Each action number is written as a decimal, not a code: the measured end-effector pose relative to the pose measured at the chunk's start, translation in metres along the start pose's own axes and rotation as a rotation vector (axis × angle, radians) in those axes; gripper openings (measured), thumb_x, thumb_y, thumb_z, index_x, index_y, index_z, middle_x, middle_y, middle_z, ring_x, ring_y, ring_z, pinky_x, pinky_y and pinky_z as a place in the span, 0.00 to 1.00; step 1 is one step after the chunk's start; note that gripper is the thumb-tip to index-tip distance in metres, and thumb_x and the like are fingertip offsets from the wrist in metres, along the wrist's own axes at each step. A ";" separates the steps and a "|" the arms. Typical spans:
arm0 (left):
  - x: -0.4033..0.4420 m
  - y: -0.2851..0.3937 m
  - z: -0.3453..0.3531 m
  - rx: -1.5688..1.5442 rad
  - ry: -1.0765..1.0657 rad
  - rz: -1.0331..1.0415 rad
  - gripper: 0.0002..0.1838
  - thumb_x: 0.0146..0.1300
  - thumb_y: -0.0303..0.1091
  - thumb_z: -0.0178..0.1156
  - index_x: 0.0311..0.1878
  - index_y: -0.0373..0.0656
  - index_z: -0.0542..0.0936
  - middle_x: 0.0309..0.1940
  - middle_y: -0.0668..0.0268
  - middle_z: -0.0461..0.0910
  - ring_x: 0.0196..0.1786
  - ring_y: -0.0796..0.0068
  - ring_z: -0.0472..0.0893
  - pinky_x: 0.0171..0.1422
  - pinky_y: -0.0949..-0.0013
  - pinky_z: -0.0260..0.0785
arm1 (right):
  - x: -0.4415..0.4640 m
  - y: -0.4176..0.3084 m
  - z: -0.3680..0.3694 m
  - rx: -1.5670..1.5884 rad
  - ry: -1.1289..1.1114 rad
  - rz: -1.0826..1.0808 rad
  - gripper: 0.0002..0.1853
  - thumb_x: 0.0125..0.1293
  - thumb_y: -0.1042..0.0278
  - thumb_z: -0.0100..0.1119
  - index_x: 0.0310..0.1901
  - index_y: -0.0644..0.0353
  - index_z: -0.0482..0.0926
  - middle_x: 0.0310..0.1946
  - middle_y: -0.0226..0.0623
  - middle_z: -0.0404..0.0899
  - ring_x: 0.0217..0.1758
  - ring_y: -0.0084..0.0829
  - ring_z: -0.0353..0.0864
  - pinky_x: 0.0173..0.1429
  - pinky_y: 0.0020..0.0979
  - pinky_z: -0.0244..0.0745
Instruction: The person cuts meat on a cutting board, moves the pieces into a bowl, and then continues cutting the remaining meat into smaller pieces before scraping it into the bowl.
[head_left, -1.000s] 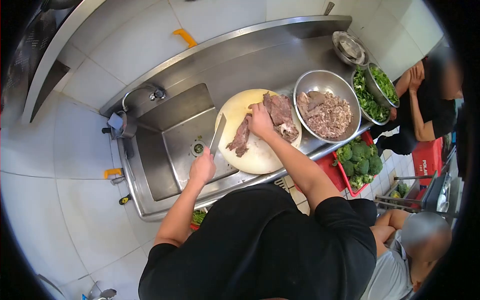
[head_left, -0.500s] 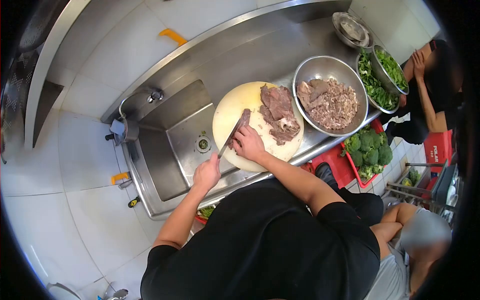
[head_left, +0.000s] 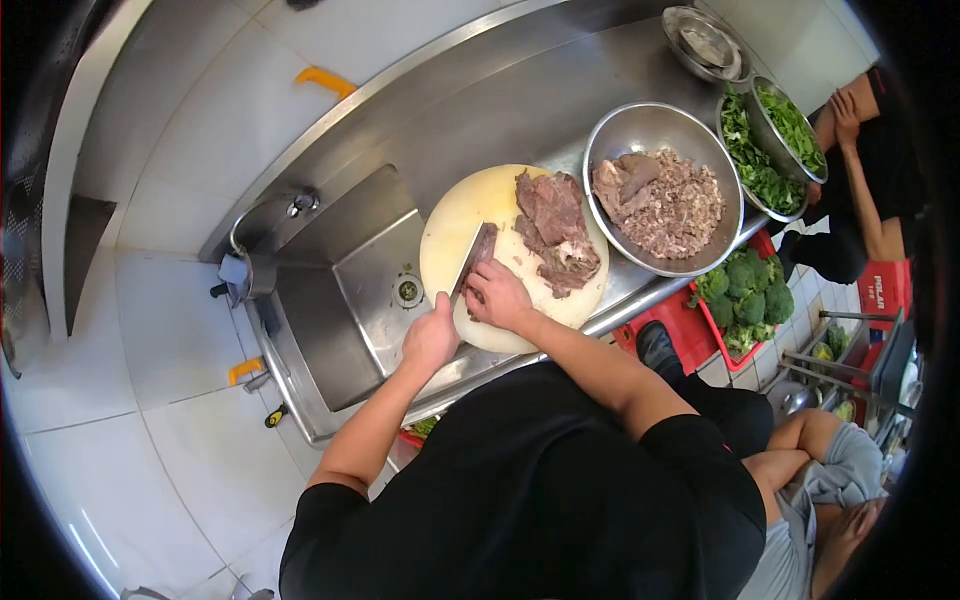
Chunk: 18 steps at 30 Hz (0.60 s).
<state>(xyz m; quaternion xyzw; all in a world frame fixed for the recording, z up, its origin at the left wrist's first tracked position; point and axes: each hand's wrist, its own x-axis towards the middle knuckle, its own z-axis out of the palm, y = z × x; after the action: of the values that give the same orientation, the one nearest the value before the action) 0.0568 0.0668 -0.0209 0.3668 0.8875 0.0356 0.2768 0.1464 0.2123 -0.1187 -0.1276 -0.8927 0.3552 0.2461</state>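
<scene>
My left hand [head_left: 431,338] is closed round the handle of a knife [head_left: 467,260], whose blade lies along the left edge of a strip of brown meat [head_left: 486,246]. My right hand [head_left: 499,296] presses the lower end of that strip with curled fingers, close beside the blade. Both are over a round, pale yellow cutting board [head_left: 450,222]. Larger pieces of meat [head_left: 557,222] lie on the board's right side. To the right of the board, a steel bowl [head_left: 726,165] holds chopped meat and one bigger chunk.
The sink [head_left: 318,310] with its faucet [head_left: 303,204] is left of the board. Bowls of leafy greens [head_left: 768,185] and stacked bowls [head_left: 706,45] stand at right. Broccoli [head_left: 745,293] fills a red crate below the counter. Two other people are at the right.
My right hand has moved from between the meat pieces down to the strip, and the strip is shifted. The knife has come over from the board's left edge to the strip. The view has shifted slightly.
</scene>
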 end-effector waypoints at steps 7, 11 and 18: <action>0.078 0.023 -0.002 -0.063 0.155 0.110 0.14 0.80 0.38 0.50 0.57 0.36 0.68 0.32 0.36 0.84 0.39 0.29 0.85 0.46 0.33 0.75 | -0.001 0.004 0.002 0.026 -0.016 0.001 0.10 0.56 0.65 0.69 0.38 0.57 0.86 0.44 0.39 0.81 0.54 0.44 0.80 0.60 0.41 0.80; 0.127 0.052 -0.015 -0.095 0.173 0.122 0.15 0.80 0.39 0.50 0.58 0.38 0.69 0.36 0.34 0.84 0.42 0.29 0.85 0.50 0.34 0.76 | -0.001 0.003 0.002 0.030 0.041 -0.020 0.10 0.56 0.64 0.70 0.40 0.57 0.87 0.46 0.39 0.82 0.57 0.44 0.80 0.63 0.42 0.80; 0.168 0.038 -0.021 -0.229 0.222 0.208 0.16 0.80 0.41 0.50 0.60 0.40 0.71 0.41 0.35 0.85 0.46 0.28 0.85 0.54 0.34 0.75 | -0.013 0.009 -0.002 0.205 0.047 -0.023 0.09 0.61 0.68 0.68 0.43 0.58 0.86 0.47 0.39 0.82 0.57 0.44 0.80 0.64 0.41 0.78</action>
<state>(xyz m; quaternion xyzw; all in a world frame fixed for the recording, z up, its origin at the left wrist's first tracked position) -0.0270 0.2099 -0.0710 0.4165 0.8599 0.2052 0.2122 0.1587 0.2151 -0.1279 -0.0995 -0.8472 0.4387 0.2827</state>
